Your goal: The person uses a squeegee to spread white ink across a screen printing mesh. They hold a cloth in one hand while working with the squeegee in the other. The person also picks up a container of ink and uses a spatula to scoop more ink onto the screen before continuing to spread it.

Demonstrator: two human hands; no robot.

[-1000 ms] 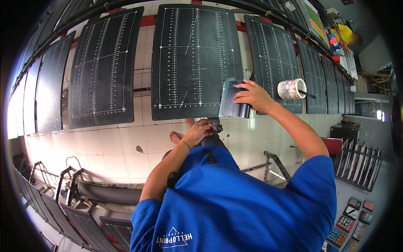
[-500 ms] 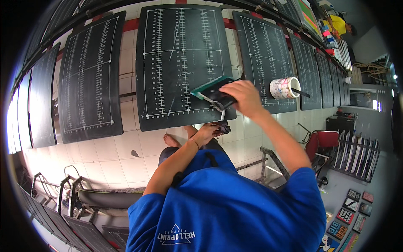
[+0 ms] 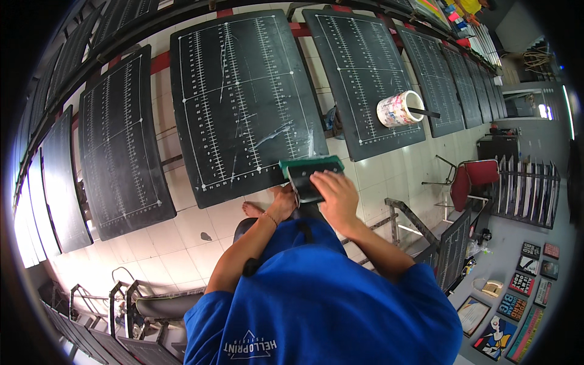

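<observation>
My right hand [image 3: 336, 198] grips a wide squeegee [image 3: 305, 184] with a dark body and a green blade. The blade lies over the near edge of a black board [image 3: 243, 109] marked with white ruler lines. Just left of the squeegee is my left hand [image 3: 281, 202], its fingers curled and partly hidden behind the tool; what it holds does not show. Pale wet-looking streaks [image 3: 277, 133] mark the board's near right part. A white tub [image 3: 399, 110] with coloured smears stands on the neighbouring board to the right, a dark handle sticking out of it.
More marked boards stand in a row on both sides, such as one at the left [image 3: 118, 140]. Tiled floor [image 3: 182, 234] shows between and below them. Behind on the right are a red chair [image 3: 471, 176], a rack of upright panels [image 3: 526, 191] and several pictures [image 3: 496, 337].
My right hand has drawn the squeegee toward me and turned it, to the board's near edge. The dark crumpled cloth seen at my left hand is now hidden. The view has shifted.
</observation>
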